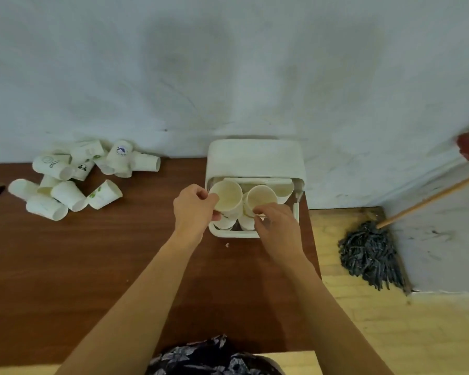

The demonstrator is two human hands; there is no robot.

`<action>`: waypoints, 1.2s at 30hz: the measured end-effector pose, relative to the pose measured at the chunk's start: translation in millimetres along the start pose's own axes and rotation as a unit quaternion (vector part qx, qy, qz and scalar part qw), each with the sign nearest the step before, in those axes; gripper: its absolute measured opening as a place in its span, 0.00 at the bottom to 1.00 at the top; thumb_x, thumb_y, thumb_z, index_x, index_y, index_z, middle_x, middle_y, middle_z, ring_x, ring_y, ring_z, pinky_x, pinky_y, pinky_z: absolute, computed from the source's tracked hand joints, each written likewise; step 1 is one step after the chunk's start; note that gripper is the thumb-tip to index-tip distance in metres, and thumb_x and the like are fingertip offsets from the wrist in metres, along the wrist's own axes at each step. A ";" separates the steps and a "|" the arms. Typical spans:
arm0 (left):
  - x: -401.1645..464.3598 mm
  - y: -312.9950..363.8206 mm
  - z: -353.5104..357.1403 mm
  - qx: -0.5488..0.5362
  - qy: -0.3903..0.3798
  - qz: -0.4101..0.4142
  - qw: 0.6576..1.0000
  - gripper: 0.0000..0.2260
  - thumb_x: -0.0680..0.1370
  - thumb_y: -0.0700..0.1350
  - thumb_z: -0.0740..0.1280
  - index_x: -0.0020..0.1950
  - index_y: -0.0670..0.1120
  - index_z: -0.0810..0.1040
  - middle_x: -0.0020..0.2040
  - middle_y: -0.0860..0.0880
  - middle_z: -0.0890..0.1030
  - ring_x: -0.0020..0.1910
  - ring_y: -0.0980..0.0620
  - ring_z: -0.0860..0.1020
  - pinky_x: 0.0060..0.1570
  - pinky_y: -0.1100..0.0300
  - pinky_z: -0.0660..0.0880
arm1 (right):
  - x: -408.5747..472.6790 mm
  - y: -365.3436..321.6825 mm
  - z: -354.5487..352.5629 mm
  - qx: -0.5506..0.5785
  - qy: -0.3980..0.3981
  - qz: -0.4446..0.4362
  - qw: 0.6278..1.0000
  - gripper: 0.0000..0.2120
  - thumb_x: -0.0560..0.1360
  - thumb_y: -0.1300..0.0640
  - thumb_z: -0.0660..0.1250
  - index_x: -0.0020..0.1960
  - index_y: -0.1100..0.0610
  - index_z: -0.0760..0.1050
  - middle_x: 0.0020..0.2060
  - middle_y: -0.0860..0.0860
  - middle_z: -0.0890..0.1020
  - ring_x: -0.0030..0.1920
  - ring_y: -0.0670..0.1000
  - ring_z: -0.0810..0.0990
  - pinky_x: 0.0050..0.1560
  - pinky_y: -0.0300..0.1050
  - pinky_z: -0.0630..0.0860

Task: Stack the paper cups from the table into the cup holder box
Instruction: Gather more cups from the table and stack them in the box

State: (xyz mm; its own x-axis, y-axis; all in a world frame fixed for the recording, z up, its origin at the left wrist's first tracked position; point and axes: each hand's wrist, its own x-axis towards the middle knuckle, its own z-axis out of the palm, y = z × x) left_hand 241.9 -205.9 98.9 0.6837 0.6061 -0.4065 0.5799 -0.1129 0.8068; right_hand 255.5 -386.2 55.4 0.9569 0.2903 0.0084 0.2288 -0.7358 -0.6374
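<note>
A: Where do the cups stand?

B: Two paper cups sit mouth-up over the stacks in the cup holder box (255, 163), at the desk's (92, 253) far right edge against the wall. My left hand (194, 209) has its grip pinched on the rim of the left cup (226, 197); my right hand (278, 226) has its grip curled on the near side of the right cup (261, 200).

A: What does the next move hinge on?

B: I judge it's each cup's long axis: near upright, tipped slightly toward me, needing to line up with the stack beneath before it's pushed down.

A: And the rest?

B: A loose pile of paper cups (73, 180) lies on its sides, well apart to the left. The left hand is nearer it.
</note>
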 end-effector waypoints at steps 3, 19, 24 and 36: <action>-1.2 6.1 3.9 0.005 0.032 0.018 0.999 0.03 0.74 0.38 0.68 0.45 0.40 0.77 0.38 0.47 0.79 0.28 0.51 0.82 0.38 0.47 0.82 | 4.8 5.6 -4.6 0.014 -0.019 -0.010 1.000 0.10 0.76 0.59 0.68 0.56 0.53 0.80 0.53 0.46 0.81 0.56 0.48 0.74 0.50 0.40 0.71; 16.6 -3.9 13.9 0.237 0.052 0.028 0.970 0.05 0.71 0.46 0.66 0.40 0.47 0.71 0.36 0.47 0.80 0.33 0.46 0.81 0.39 0.50 0.81 | 23.9 19.4 -5.7 0.007 -0.036 -0.084 0.996 0.09 0.75 0.60 0.69 0.54 0.52 0.81 0.50 0.46 0.82 0.52 0.49 0.75 0.51 0.42 0.72; 21.1 -10.6 20.7 0.273 0.030 0.056 0.960 0.07 0.74 0.47 0.67 0.47 0.45 0.73 0.44 0.48 0.78 0.41 0.47 0.77 0.41 0.54 0.74 | 27.7 21.5 1.4 -0.044 -0.043 -0.092 0.994 0.09 0.73 0.62 0.70 0.51 0.53 0.83 0.48 0.48 0.84 0.54 0.53 0.78 0.55 0.50 0.70; 21.5 -42.5 29.9 0.342 -0.079 0.246 0.903 0.07 0.76 0.52 0.67 0.50 0.51 0.81 0.48 0.56 0.79 0.47 0.55 0.75 0.45 0.57 0.74 | 20.9 24.9 20.7 -0.117 -0.096 -0.078 0.985 0.12 0.82 0.51 0.59 0.52 0.51 0.82 0.48 0.46 0.84 0.58 0.53 0.74 0.57 0.54 0.66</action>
State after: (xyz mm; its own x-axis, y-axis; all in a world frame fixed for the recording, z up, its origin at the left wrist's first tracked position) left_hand 245.2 -211.7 43.0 0.9568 0.2362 -0.1694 0.2893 -0.8310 0.4751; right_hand 277.4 -385.7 23.7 0.8608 0.5044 -0.0681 0.4264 -0.7877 -0.4446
